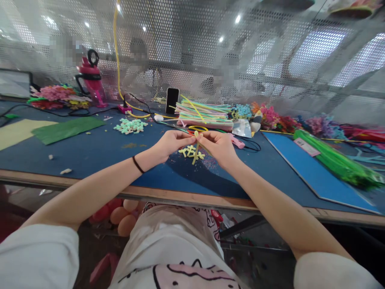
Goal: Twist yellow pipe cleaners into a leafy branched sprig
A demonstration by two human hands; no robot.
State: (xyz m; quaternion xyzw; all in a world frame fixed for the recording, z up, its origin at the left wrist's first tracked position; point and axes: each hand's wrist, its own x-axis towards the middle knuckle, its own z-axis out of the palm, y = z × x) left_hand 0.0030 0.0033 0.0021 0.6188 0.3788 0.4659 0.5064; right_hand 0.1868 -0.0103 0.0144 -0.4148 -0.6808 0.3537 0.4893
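Observation:
Over the middle of the blue-topped table [156, 168], my left hand [173, 144] and my right hand [218, 148] meet at the fingertips. Both pinch a pale yellow pipe cleaner [195, 154]. Its looped top pokes up between the fingers and its tail hangs down. Just beneath lie several small bent shapes of pale yellow pipe cleaner [189, 151]. Behind the hands sits a yellow and red coil [198, 128]. Close to my right hand is a pink tool [237, 141] with a black cord, partly hidden by the hand.
Striped bundles of pipe cleaners [204, 112] lie at the back beside an upright phone [172, 100]. Mint green bent pieces [130, 126] form a pile on the left, near a green sheet [67, 129]. At right, a bright green packet [337, 158] lies across a blue board [313, 172].

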